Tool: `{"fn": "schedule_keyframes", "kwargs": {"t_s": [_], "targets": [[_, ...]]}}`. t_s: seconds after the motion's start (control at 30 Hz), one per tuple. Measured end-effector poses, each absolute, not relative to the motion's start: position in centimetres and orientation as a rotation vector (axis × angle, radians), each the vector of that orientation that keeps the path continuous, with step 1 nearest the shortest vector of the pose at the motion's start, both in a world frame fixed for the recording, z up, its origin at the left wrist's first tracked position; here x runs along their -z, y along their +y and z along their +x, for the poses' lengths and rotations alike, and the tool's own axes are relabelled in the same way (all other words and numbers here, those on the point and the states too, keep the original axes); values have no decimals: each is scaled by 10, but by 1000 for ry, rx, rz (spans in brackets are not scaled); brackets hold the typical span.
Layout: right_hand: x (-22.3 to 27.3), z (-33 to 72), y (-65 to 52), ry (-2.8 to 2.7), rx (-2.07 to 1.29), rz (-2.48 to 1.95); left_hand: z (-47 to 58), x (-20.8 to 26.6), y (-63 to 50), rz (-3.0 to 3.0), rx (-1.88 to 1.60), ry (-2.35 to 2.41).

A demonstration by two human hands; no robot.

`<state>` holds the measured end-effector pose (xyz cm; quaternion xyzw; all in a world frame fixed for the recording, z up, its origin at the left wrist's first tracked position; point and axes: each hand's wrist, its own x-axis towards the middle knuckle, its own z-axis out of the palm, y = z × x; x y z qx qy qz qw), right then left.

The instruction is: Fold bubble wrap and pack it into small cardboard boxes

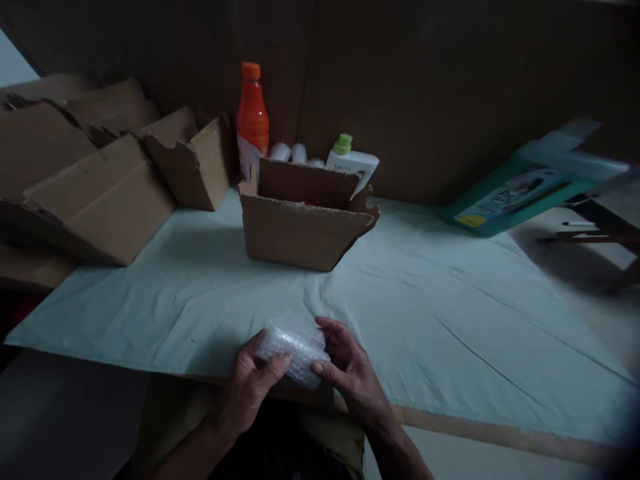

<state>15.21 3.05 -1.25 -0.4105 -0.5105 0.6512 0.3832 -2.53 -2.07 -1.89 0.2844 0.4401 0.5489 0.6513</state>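
A bundle of clear bubble wrap [296, 348] is held between my two hands just above the table's near edge. My left hand [249, 383] grips its left side, with the thumb laid across the front. At the right end, my right hand [353, 373] has its thumb on the wrap and its fingers curled behind. Whatever may lie inside the wrap cannot be made out. Beyond my hands stands a small open cardboard box [295, 233], its inside mostly hidden by the front wall.
Behind the box are an orange bottle [253, 113], small clear-wrapped rolls [299, 154] and a white bottle with a green cap [351, 160]. Several cardboard boxes [110, 200] crowd the left. A large green jug [515, 187] stands at the right on the pale cloth [450, 320].
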Motion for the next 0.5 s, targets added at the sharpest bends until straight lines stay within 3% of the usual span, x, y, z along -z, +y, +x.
{"fn": "schedule_keyframes", "kwargs": {"t_s": [0.17,0.37,0.5], "targets": [[-14,172,54,-1454,-1531,-1053,-38,3,-1,1031,-1274,1179],[-102,205,123,-1752,-823,-1034,-77,-61,92,2193,-1650,1662],[-162,195,188,-1923,-401,-988,-93,-72,145,2477,-1509,1837]]}}
